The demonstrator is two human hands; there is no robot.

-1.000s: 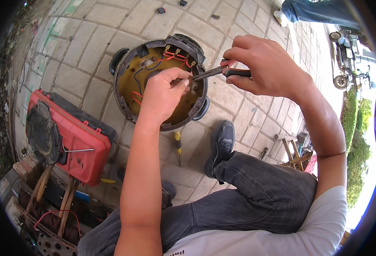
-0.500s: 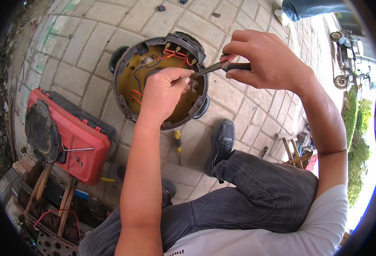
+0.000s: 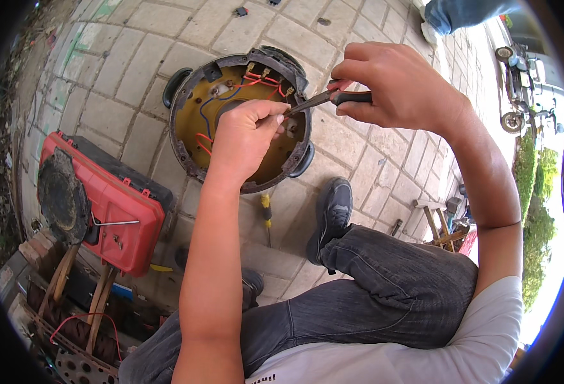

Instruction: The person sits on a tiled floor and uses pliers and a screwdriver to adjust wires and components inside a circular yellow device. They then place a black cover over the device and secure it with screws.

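A: In the head view, where's the round housing (image 3: 196,173)?
B: On the paving (image 3: 352,166) in front of the person, open side up. One dark handle (image 3: 175,86) sticks out at the upper left, another at the lower right.
A: And inside it?
B: A yellowish floor, with red wires (image 3: 262,80) running to metal terminals near the far wall and a blue wire (image 3: 214,98) curving along the left.
A: What does the left hand (image 3: 250,137) have?
B: Its grip is pinched closed over the housing, thumb against fingers, on a small piece (image 3: 286,118). I can't tell what that is.
A: The right hand (image 3: 394,86)?
B: That grip is wrapped round the red and black handles of the pliers (image 3: 314,102). Their tips reach the left fingertips; whether the jaws are fully together, I can't tell.
A: Any writing?
B: Dark lettering (image 3: 269,379) on the pale shirt (image 3: 391,361), cut off by the lower edge.
A: What lies around?
B: A yellow and black screwdriver (image 3: 266,211) just beside the housing, on the person's side. To the left stands a red case (image 3: 134,243) with a bent metal rod (image 3: 118,223) on it and a blackened disc (image 3: 64,195) against it.
A: Anyone else?
B: A leg in blue jeans (image 3: 467,14) and a pale shoe (image 3: 430,32), top right, well apart from the work.
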